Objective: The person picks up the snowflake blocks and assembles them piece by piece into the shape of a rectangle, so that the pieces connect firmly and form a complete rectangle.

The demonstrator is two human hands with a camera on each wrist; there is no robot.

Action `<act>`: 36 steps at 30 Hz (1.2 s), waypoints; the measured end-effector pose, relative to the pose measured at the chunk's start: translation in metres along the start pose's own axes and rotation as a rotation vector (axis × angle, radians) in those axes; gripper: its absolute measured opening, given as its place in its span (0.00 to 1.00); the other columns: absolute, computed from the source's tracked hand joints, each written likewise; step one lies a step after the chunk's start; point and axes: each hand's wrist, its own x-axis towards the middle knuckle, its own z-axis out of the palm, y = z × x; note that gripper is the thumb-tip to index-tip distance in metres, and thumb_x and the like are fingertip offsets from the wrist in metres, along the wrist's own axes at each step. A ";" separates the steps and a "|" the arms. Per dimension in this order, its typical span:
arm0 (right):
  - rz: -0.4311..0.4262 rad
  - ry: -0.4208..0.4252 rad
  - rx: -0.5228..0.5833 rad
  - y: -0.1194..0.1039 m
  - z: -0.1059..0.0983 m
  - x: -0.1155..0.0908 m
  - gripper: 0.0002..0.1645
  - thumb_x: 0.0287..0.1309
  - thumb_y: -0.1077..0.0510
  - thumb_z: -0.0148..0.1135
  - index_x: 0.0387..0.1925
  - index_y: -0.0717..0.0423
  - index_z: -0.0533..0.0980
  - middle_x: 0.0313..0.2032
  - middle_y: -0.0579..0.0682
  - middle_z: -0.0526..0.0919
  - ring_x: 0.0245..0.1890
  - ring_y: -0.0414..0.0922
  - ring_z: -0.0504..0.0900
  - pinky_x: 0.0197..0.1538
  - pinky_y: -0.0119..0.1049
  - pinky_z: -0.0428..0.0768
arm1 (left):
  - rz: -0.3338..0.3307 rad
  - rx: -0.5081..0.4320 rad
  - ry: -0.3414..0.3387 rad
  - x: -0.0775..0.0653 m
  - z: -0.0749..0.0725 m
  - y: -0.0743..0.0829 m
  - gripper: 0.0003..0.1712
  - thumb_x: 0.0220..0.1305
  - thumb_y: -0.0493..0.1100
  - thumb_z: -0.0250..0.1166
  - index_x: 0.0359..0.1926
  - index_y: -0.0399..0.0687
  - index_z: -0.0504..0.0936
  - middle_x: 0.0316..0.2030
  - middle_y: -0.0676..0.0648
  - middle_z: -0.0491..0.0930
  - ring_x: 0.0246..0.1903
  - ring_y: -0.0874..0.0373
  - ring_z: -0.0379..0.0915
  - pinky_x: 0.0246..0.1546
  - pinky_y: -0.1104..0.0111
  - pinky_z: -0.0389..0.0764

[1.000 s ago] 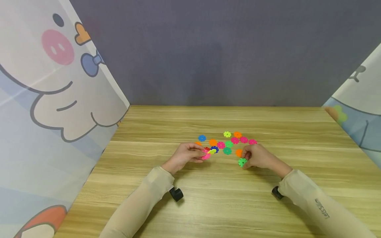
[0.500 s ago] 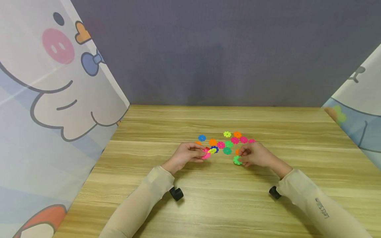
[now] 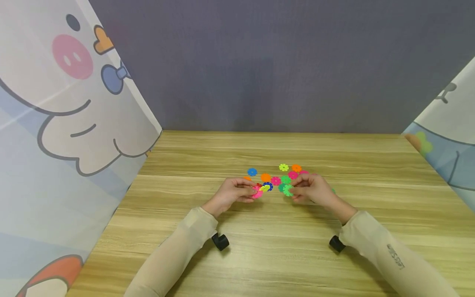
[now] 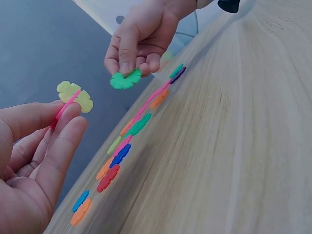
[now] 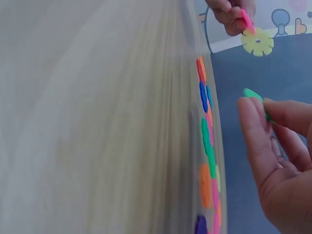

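Observation:
My left hand (image 3: 233,192) pinches a pink notched snowflake disc (image 4: 67,106) between thumb and fingers. A yellow snowflake disc (image 4: 75,93) is slotted crosswise onto the pink one and sticks out toward the right. Opposite it, my right hand (image 3: 315,190) pinches a light green snowflake disc (image 3: 287,190) by its edge. The right wrist view shows a gap between this green disc (image 5: 252,93) and the yellow disc (image 5: 258,43). Both hands are raised above the table, and the fingers cover part of each held disc.
Several loose discs lie flat on the wooden table (image 3: 259,255) behind the hands, among them a blue disc (image 3: 252,172), an orange disc (image 3: 296,168) and a red disc (image 4: 108,178). A grey panel (image 3: 282,74) stands at the table's back edge.
My right hand has moved left and slightly away from me with the green disc, closer to the yellow one. The left hand has stayed in place with its pair of discs.

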 end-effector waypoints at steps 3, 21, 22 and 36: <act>-0.030 0.034 0.076 0.001 0.004 0.001 0.09 0.59 0.76 0.62 0.40 0.80 0.73 0.29 0.55 0.84 0.27 0.45 0.86 0.36 0.41 0.87 | 0.004 0.002 0.003 0.000 0.001 0.000 0.13 0.66 0.26 0.62 0.50 0.21 0.78 0.35 0.44 0.85 0.29 0.58 0.84 0.40 0.60 0.86; 0.045 -0.006 0.334 0.002 0.019 0.005 0.06 0.65 0.74 0.55 0.39 0.68 0.78 0.30 0.52 0.83 0.29 0.43 0.87 0.39 0.37 0.86 | 0.022 0.009 -0.004 0.002 0.003 -0.002 0.14 0.65 0.26 0.62 0.51 0.20 0.78 0.36 0.44 0.85 0.29 0.59 0.83 0.39 0.61 0.86; 0.055 -0.008 0.341 0.002 0.020 0.005 0.07 0.65 0.74 0.55 0.38 0.67 0.78 0.30 0.52 0.83 0.29 0.43 0.87 0.39 0.37 0.86 | 0.021 0.008 -0.004 0.002 0.003 -0.002 0.14 0.65 0.26 0.62 0.51 0.20 0.78 0.36 0.44 0.85 0.29 0.59 0.83 0.39 0.61 0.86; 0.092 -0.029 0.395 0.001 0.025 0.009 0.10 0.67 0.73 0.54 0.36 0.61 0.81 0.30 0.52 0.84 0.29 0.43 0.86 0.39 0.36 0.86 | -0.003 0.015 -0.006 0.004 0.004 -0.003 0.14 0.65 0.27 0.63 0.51 0.23 0.79 0.44 0.39 0.85 0.31 0.58 0.84 0.40 0.60 0.86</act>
